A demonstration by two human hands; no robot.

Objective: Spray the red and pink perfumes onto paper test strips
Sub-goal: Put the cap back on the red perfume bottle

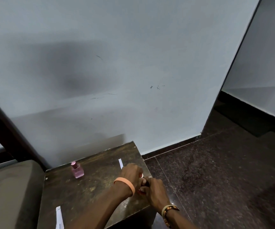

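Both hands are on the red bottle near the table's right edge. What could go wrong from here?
1. Both hands work the red bottle by the table edge; a slip could drop it onto the floor.
2. The left hand covers the paper strip, which could shift.
3. The bottle is mostly hidden, so where the nozzle points can't be checked.

Perfumes and strips on my table

I see the pink perfume (77, 169) upright and capped at the back left; the red perfume (142, 191) (mostly hidden) sits between my hands; white test strips (120, 163) lie apart.

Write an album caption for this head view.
Both hands clasp the red perfume over a dark table; pink perfume waits.
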